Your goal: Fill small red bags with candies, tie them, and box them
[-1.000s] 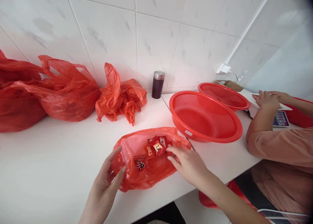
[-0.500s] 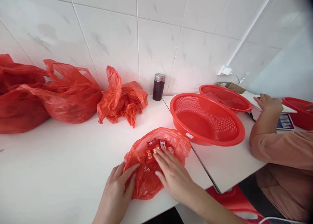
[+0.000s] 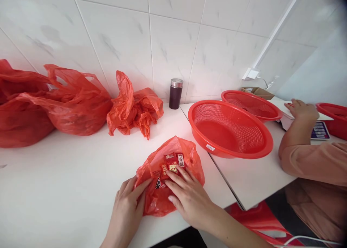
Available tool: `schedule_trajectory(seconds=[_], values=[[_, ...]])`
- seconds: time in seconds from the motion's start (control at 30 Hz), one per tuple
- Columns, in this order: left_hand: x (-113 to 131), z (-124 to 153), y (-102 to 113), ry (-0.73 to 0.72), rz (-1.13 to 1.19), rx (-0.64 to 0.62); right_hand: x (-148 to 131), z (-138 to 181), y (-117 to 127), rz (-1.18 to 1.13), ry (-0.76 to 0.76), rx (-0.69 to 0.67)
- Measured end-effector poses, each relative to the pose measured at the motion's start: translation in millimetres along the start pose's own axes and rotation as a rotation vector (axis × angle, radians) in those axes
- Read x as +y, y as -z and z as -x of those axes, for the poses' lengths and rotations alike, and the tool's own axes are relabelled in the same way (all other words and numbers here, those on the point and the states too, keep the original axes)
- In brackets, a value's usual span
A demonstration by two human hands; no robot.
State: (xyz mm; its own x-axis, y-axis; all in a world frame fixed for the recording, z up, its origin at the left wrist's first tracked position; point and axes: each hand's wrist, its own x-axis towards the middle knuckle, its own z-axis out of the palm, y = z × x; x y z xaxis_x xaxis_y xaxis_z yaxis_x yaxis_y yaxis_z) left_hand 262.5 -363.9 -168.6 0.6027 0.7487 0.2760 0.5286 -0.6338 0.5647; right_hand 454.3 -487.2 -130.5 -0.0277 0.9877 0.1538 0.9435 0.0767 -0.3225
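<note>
Two hands work at one open red plastic bag [image 3: 191, 157], which lies on the white surface [image 3: 67, 175] at 6 o'clock in the view. At least five small red packets [image 3: 172, 167] show inside it, bunched together, some partly under fingers. The left hand [image 3: 130, 201] rests against the bag's edge at 8 o'clock, its grip narrow, thumb and forefinger slightly apart; whether the film is pinched cannot be told. The right hand [image 3: 189, 197], reaching in from 4 o'clock, has its grip open, fingers spread flat over the packets. From the open bag, one crumpled red bag [image 3: 146, 105] sits at 11 o'clock, and two bulging red bags [image 3: 78, 112] at 10 o'clock, their contents hidden. One dark flask [image 3: 175, 96] with a silvery cap stands upright at 12 o'clock, near the tiled wall [image 3: 173, 42]. Two red perforated baskets [image 3: 214, 130] are at 2 o'clock, the nearer bearing one small white label [image 3: 210, 147] and overlapping the other in view. Beyond them come one cardboard box [image 3: 261, 93], one scale [image 3: 320, 131] with a co-worker's hand [image 3: 305, 110] over its white plate, and one red container [image 3: 338, 112] cut by the frame.
</note>
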Motion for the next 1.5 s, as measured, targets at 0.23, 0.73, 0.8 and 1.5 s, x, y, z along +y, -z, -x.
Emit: schedule_trajectory(seconds=[0.23, 0.73, 0.8, 1.5], values=[[22, 2, 20, 0.276, 0.123, 0.052, 33, 4, 28, 0.073, -0.223, 0.133], [23, -28, -2, -0.078, -0.303, -0.063, 37, -11, 25, 0.092, -0.229, 0.108], [19, -27, -3, -0.079, -0.285, -0.064, 31, -19, 19, 0.061, -0.156, 0.168], [25, 9, 42, 0.456, 0.462, 0.086, 42, 49, 35, -0.179, -0.404, 0.438]])
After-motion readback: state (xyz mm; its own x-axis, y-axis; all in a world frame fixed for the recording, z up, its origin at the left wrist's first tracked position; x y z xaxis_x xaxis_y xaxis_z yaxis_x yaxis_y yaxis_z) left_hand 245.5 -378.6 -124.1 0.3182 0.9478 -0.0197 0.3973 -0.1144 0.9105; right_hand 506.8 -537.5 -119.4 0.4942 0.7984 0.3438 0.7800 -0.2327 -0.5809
